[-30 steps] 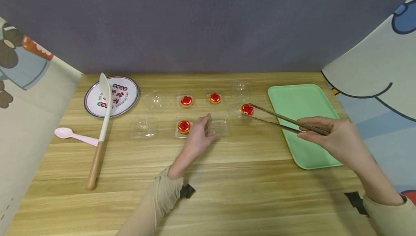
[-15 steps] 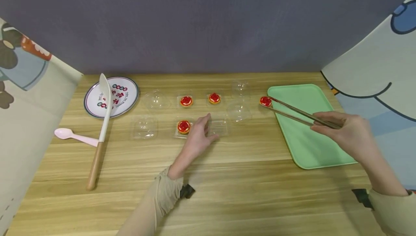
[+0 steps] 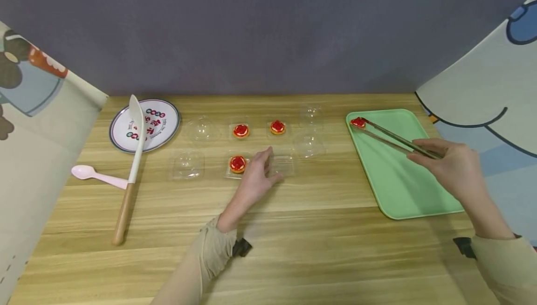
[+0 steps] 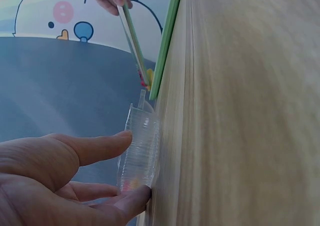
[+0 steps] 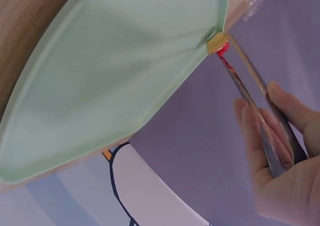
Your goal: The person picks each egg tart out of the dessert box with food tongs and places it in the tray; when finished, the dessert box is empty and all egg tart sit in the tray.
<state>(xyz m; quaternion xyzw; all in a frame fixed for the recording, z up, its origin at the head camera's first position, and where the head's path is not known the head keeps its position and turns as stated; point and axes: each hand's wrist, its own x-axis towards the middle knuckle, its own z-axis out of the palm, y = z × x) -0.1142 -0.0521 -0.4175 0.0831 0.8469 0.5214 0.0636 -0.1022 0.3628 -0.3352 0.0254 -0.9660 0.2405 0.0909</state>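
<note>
At the green tray [image 3: 402, 169] on the right of the desk [image 3: 314, 249], we see a person's right hand [image 3: 450, 165] pinching metal tongs [image 5: 270, 156], its thumb and fingers closed on both arms. The red-topped tart [image 3: 358, 122] sits between the tong tips, just inside the tray's far left corner; we cannot tell whether its yellow base touches the tray. Well to the left, we find the left hand [image 3: 257, 176] holding a clear plastic container [image 3: 282, 165], thumb and fingers bent about its edges. Another tart [image 3: 237, 164] lies in that container's left part, just beside the hand. Behind it we count two more tarts on clear bases, the left one [image 3: 241, 131] and the right one [image 3: 277, 127], near each other. Clear domed pieces flank the group: two joined in a pair [image 3: 309, 145] on the tray side, and two [image 3: 187, 164] on the opposite side. At the desk's left end, a long wooden-handled spoon [image 3: 137, 149] leans its white head across a round plate [image 3: 169, 125] printed in red, and a pink spoon [image 3: 100, 176] meets it with its handle. Grey panelling [image 3: 260, 34] fills our background.
</note>
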